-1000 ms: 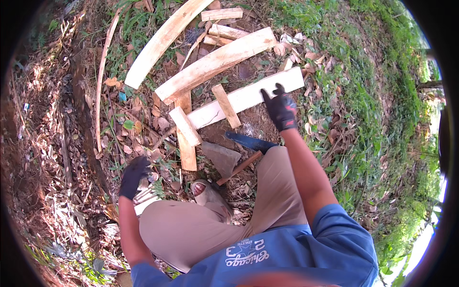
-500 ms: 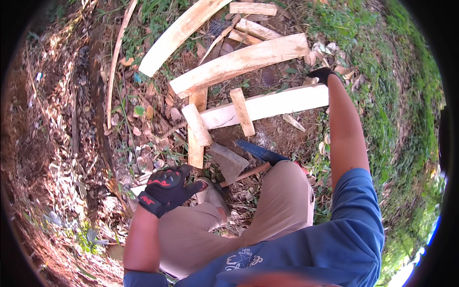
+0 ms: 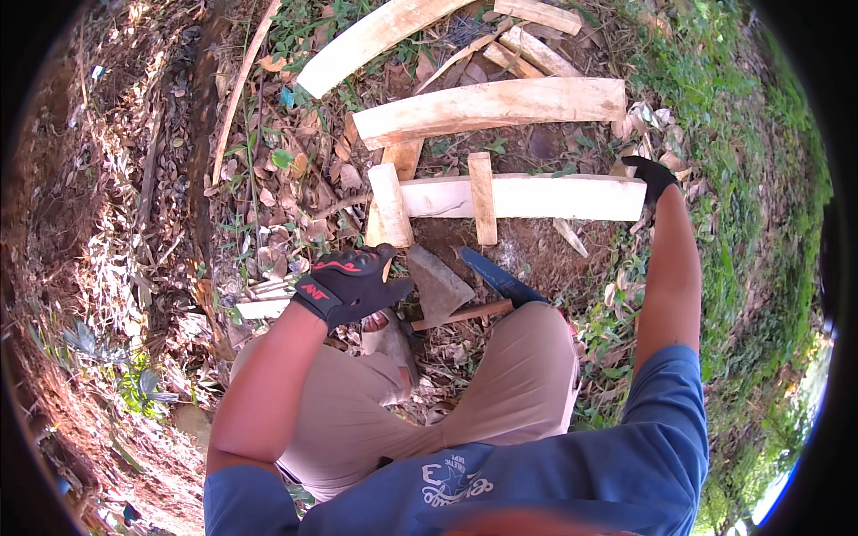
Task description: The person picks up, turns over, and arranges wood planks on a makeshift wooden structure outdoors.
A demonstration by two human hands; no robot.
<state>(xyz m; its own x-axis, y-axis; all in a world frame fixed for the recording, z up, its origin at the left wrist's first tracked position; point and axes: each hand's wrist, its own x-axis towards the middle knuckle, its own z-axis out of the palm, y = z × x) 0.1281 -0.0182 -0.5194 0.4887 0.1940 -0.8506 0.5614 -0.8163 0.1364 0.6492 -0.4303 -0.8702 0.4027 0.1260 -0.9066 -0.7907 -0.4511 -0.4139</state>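
My right hand (image 3: 655, 178), in a black glove, is closed round the right end of a pale wooden plank (image 3: 563, 196); some of its fingers are hidden. A short upright-lying wood block (image 3: 483, 198) crosses the plank's middle. Another short block (image 3: 391, 205) lies over its left end, above a longer wood piece (image 3: 375, 225). Just below these hovers my left hand (image 3: 350, 284), in a black glove with red markings, thumb and fingers apart and nothing in it. Beside it lies a grey wedge-shaped piece (image 3: 438, 288), like an axe head.
A curved board (image 3: 500, 109) lies beyond the plank, and another curved board (image 3: 384, 45) farther left. Short offcuts (image 3: 541, 52) are at the back. A dark blue tapered object (image 3: 502, 275) and a wooden stick (image 3: 465, 314) lie near my knees. Dry leaves and grass surround everything.
My left hand has moved up and to the right, toward the short blocks. My right hand has shifted from the plank's far edge round its right end. The view has tilted slightly.
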